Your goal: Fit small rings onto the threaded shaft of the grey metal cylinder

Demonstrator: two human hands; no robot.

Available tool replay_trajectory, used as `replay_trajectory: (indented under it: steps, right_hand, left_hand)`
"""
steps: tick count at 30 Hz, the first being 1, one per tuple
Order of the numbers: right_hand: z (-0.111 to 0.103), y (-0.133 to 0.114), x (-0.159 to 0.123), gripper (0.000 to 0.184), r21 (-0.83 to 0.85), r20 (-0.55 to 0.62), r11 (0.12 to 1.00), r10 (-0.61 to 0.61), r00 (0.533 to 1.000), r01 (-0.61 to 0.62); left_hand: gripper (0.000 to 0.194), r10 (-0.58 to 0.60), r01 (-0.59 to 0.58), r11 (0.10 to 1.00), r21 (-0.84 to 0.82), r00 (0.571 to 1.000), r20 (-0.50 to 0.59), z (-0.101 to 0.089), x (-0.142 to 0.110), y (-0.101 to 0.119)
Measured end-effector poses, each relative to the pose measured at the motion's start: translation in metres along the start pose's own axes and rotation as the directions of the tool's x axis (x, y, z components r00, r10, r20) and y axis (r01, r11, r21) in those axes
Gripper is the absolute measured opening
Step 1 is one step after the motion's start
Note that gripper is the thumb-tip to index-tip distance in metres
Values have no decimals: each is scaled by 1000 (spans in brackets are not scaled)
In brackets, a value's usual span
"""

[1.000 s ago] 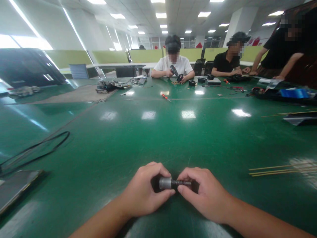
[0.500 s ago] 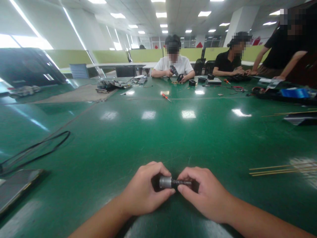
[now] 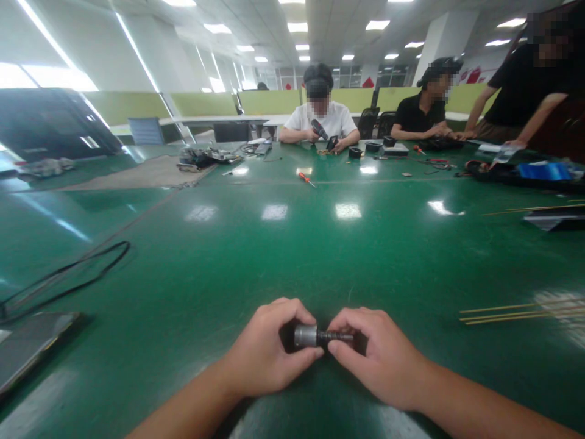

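Observation:
Low on the green table [image 3: 283, 256], near its front edge, both my hands hold one small metal part [image 3: 307, 336]. It has a grey cylindrical body with a dark threaded shaft [image 3: 336, 336] running to the right. My left hand [image 3: 269, 353] is closed around the cylinder, thumb below and fingers over the top. My right hand [image 3: 375, 356] pinches the shaft end, which its fingers hide.
Thin yellow sticks [image 3: 503, 312] lie to the right. A black cable [image 3: 68, 277] loops at the left above a flat dark device [image 3: 27, 347]. Three people sit or lean at the far side among tools, and a red screwdriver [image 3: 305, 179] lies mid-table.

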State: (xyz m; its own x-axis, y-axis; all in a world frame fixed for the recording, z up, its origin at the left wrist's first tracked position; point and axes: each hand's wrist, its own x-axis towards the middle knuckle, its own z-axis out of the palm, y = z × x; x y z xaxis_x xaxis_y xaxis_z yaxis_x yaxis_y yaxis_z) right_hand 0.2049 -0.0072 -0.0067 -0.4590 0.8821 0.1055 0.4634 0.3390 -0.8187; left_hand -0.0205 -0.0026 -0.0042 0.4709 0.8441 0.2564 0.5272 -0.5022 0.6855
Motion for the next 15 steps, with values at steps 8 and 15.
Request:
replay_trajectory:
  steps: [8,15]
  right_hand:
    - [-2,-2,1,6,3,2,1000,-4,1000,4]
    - [0,-1,0,5,26,-16,1000,-7,1000,7]
  left_hand:
    - [17,-6,6,1000,-3,1000,-8,0,2,2]
    - [17,-7,7,1000,-14,1000,-24,0,2,2]
